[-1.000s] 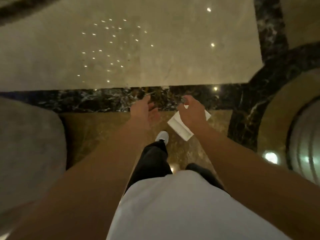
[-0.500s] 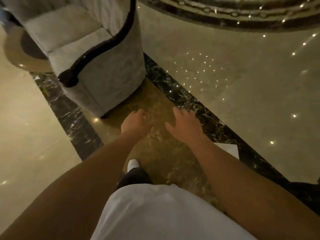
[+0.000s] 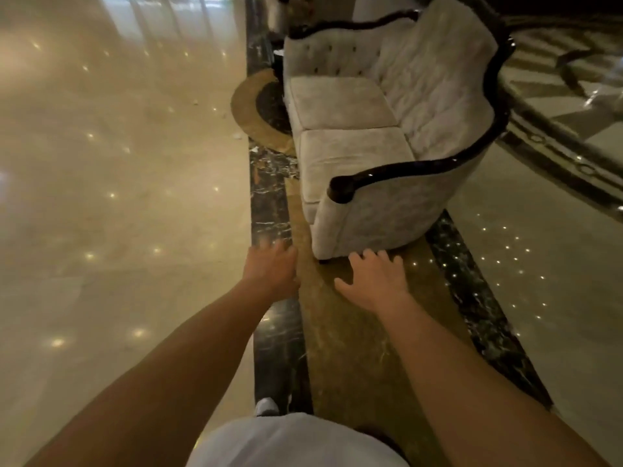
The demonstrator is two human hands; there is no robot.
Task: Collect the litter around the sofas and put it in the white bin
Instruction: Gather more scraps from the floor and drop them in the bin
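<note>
Gone from sight since half a second ago is the white paper sheet that was lying on the floor by the right forearm, and the view is now swinging up so that the whole sofa is showing instead of only its near end. Small pale scraps of litter (image 3: 237,135) are lying on the glossy beige floor (image 3: 111,203), well ahead of the left hand and off to its left, near the round gold inlay by the sofa's far end; two more specks (image 3: 195,102) are sitting farther out still, too small to identify. The left hand (image 3: 271,269) is reaching forward with palm down, fingers blurred but spread, gripping nothing. The right hand (image 3: 372,281) is stretching out beside it, fingers splayed wide and likewise empty, its fingertips appearing just below the sofa's near corner. The grey two-seat sofa (image 3: 354,153) with dark carved trim (image 3: 421,166) is standing directly ahead of both hands, on a brown marble strip (image 3: 347,332) edged by black veined bands. Below the left forearm, a white shoe (image 3: 266,406) is peeking out above the person's white shirt (image 3: 296,443).
</note>
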